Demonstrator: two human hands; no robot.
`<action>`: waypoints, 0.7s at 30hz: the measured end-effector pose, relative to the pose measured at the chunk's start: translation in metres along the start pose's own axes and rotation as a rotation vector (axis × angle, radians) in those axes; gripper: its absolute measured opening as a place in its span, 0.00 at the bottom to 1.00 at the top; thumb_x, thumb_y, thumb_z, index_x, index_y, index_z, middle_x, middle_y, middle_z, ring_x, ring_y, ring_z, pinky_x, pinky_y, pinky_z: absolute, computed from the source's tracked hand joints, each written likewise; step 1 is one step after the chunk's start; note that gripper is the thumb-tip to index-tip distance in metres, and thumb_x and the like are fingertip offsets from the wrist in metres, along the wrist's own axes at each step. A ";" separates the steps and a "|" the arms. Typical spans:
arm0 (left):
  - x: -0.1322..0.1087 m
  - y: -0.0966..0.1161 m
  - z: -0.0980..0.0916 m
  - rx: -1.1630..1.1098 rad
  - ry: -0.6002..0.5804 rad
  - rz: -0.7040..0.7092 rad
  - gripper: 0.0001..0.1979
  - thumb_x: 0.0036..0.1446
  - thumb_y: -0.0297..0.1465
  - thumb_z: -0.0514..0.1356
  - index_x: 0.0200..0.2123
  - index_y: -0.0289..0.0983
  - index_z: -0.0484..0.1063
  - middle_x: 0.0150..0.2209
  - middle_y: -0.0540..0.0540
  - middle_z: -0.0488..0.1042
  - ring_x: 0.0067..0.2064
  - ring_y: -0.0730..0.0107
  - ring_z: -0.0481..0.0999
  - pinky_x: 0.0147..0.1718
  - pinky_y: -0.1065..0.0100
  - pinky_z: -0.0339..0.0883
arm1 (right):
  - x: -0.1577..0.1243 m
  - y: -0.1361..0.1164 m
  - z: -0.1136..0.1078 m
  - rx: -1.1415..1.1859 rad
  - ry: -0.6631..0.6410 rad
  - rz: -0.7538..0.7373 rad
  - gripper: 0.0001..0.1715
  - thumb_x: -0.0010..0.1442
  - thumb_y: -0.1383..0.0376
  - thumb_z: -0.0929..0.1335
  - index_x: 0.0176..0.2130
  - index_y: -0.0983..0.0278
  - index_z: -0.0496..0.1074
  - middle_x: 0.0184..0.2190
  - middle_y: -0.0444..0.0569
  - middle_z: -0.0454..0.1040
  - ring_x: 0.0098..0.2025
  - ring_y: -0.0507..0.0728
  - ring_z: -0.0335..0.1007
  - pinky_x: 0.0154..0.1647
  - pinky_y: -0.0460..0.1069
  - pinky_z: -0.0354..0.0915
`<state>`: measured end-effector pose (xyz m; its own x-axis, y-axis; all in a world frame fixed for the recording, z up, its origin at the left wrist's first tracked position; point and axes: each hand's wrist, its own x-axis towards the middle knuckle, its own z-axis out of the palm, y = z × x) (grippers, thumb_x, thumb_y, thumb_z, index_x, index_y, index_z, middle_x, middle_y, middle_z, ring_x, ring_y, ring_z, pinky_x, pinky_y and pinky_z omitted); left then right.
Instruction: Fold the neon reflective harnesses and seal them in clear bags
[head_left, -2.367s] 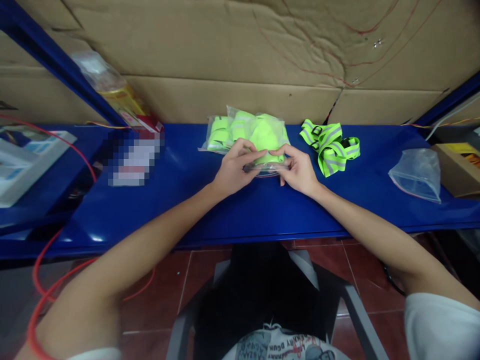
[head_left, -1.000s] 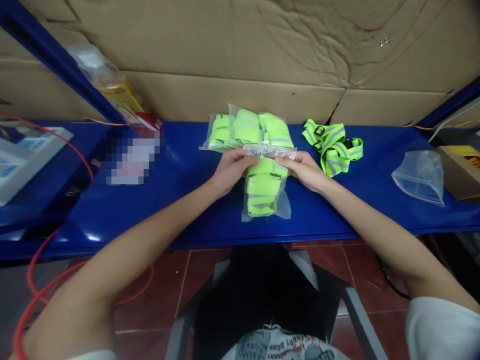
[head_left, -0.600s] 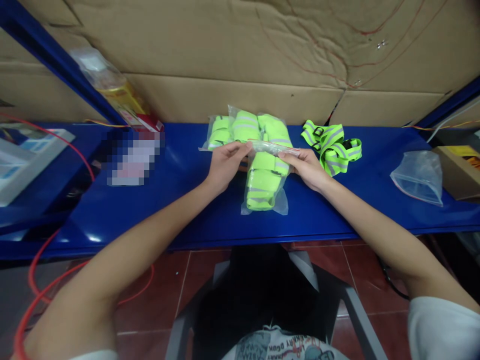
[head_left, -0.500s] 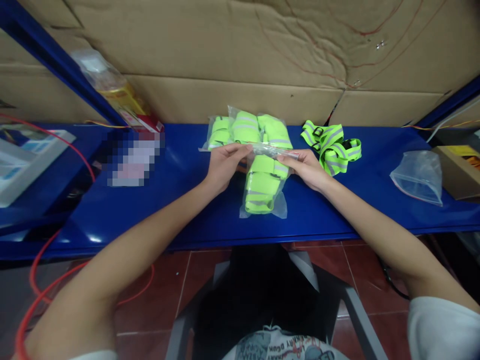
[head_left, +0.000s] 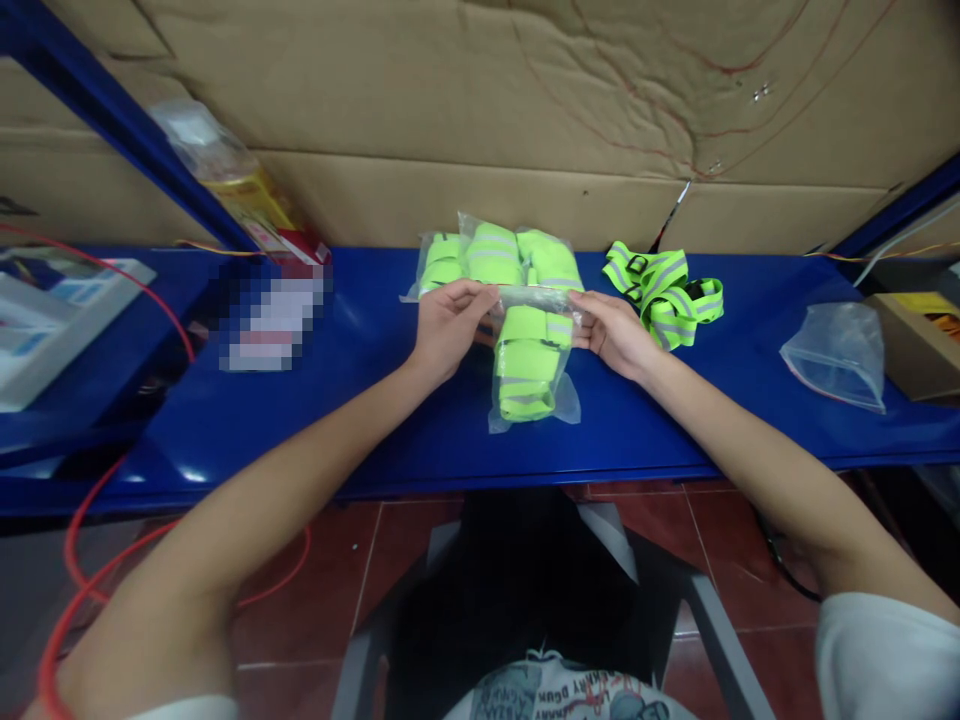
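Observation:
A clear plastic bag (head_left: pixel 529 365) hangs between my hands, with a folded neon-yellow reflective strap inside. My left hand (head_left: pixel 456 322) pinches the left end of its top edge, and my right hand (head_left: pixel 611 330) grips the right end. Just behind the held bag, several similar bags (head_left: pixel 495 255) packed with neon straps lie side by side against the cardboard. To the right of my right hand, a loose reflective strap (head_left: pixel 667 290) with black buckles sits bunched on the blue table.
An empty clear zip bag (head_left: pixel 836 352) lies on the blue table (head_left: pixel 420 450) at right, beside a cardboard box (head_left: pixel 919 345). A bottle (head_left: pixel 247 195) leans at the back left near a blurred-out patch. Red tubing (head_left: pixel 75 560) loops at the left. A cardboard wall (head_left: pixel 420 90) stands behind.
The right hand has shifted slightly along the bag's top edge, and its fingers now show behind the plastic. The held bag has moved a little to the right and its top lies flatter.

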<state>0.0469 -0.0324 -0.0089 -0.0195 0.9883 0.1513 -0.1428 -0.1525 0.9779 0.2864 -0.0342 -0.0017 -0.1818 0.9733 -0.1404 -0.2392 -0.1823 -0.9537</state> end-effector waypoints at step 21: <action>0.002 -0.001 -0.001 -0.013 -0.099 -0.002 0.20 0.46 0.45 0.79 0.28 0.38 0.77 0.26 0.48 0.80 0.23 0.69 0.79 0.16 0.71 0.73 | 0.002 0.002 -0.004 -0.111 0.130 -0.191 0.31 0.42 0.42 0.86 0.31 0.62 0.82 0.34 0.49 0.87 0.30 0.51 0.79 0.29 0.44 0.78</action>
<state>0.0459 -0.0302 -0.0094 0.0790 0.9834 0.1636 -0.1560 -0.1499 0.9763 0.2895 -0.0319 -0.0054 -0.0173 0.9997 0.0188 -0.1496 0.0160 -0.9886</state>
